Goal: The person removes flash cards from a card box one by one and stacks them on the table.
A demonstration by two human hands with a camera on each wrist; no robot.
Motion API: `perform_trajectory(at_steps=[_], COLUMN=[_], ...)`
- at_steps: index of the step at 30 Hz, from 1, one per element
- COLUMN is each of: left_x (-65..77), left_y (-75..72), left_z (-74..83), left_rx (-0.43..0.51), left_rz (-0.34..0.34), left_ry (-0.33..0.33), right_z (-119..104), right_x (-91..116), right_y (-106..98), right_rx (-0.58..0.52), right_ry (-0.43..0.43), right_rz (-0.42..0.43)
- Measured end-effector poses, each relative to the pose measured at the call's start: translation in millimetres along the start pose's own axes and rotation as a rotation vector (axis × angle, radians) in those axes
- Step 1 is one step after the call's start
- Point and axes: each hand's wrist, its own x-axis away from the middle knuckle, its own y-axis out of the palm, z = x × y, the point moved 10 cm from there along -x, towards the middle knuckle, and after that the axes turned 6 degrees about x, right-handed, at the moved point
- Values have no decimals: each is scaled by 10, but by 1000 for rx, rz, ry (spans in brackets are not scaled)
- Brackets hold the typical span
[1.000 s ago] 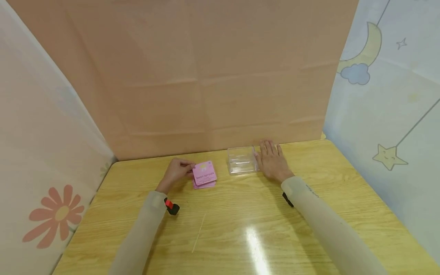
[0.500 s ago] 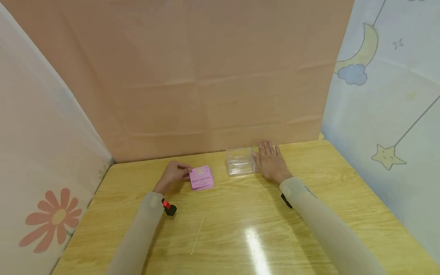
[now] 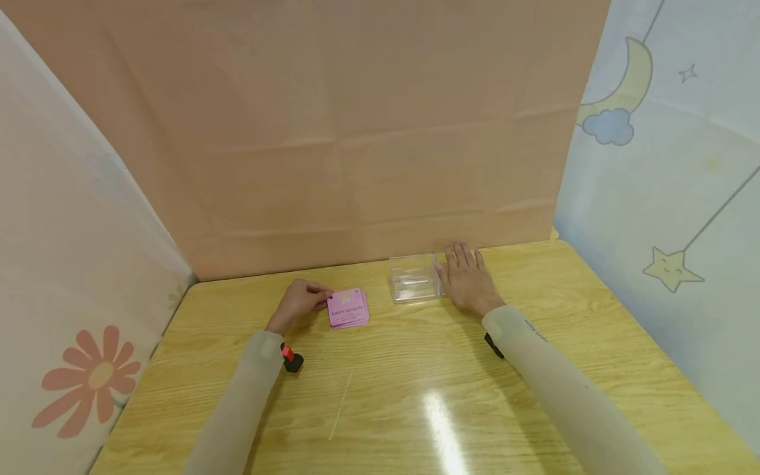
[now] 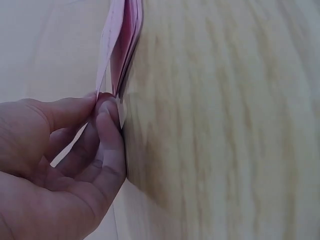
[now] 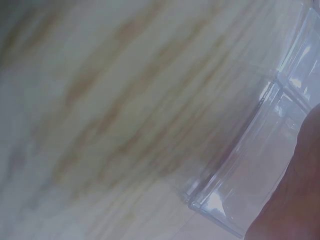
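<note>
At the left of the head view, my left hand [image 3: 299,303] pinches the edge of a pink card [image 3: 348,307] printed "bean sprouts". That card is the top one of a small stack of pink cards. In the left wrist view, the thumb and fingertips grip the card [image 4: 108,42] at its near end, and a gap shows between it and the cards [image 4: 131,45] beneath. My right hand [image 3: 468,280] lies with its fingers straight, thumb against the right side of a clear plastic box [image 3: 413,278]. In the right wrist view, part of the hand [image 5: 292,195] overlaps the box [image 5: 245,165].
Everything rests on a wood-grain table [image 3: 380,369]. A tan paper backdrop [image 3: 356,152] rises right behind the box. Printed cloth walls close off the left [image 3: 71,251] and right [image 3: 665,198] sides.
The top pink card, tilted askew above the stack a second ago, now lies lower and more in line with it. The right hand stays beside the box.
</note>
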Motion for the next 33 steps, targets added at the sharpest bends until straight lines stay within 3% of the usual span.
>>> perform_trajectory(at_steps=[18,25,33], left_x=[191,279,435], left_y=[57,-35,-179], left_z=[51,18,106], left_rx=[-130,-190,-250], left_rz=[63,118,157], left_ry=[21,30,113], right_z=[48,30,38], right_x=[41,41,65], right_y=[55,59,44], right_rx=[3,-14,-25], right_ry=[-23,-44,-41], right_rz=[-14,-12,-17])
